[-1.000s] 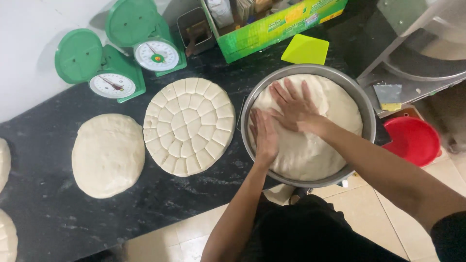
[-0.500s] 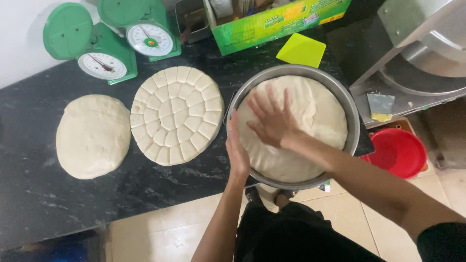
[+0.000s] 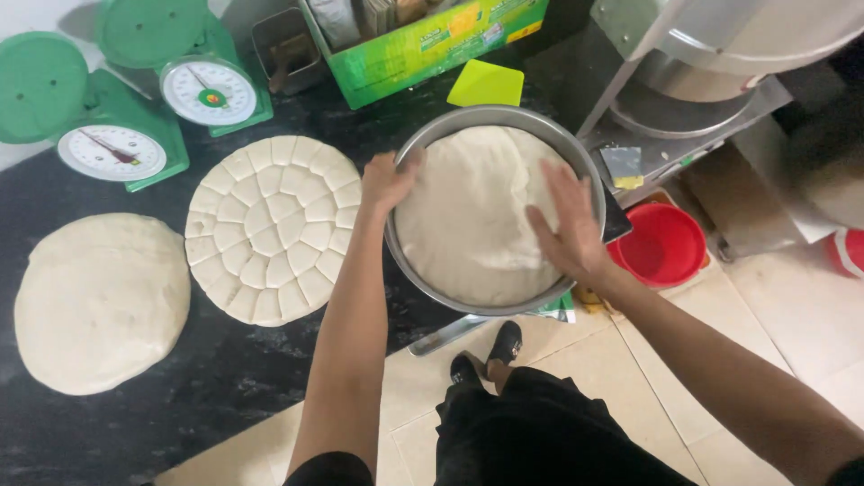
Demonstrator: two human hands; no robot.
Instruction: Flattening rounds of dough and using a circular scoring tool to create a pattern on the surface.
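A round metal pan sits at the counter's edge, filled with a flat disc of pale dough. My left hand grips the pan's left rim, fingers curled over the edge of the dough. On the right side of the dough my right hand lies flat, fingers spread. To the left of the pan lies a dough disc cut into many small pieces. Further left rests a smooth uncut dough disc.
Two green dial scales stand at the back of the black counter. A green box, a yellow-green scraper, a metal machine and a red bucket on the tiled floor surround the pan.
My hands have moved apart: the left went from the dough's near edge up to the pan's left rim, the right slid from the dough's middle to its right side.
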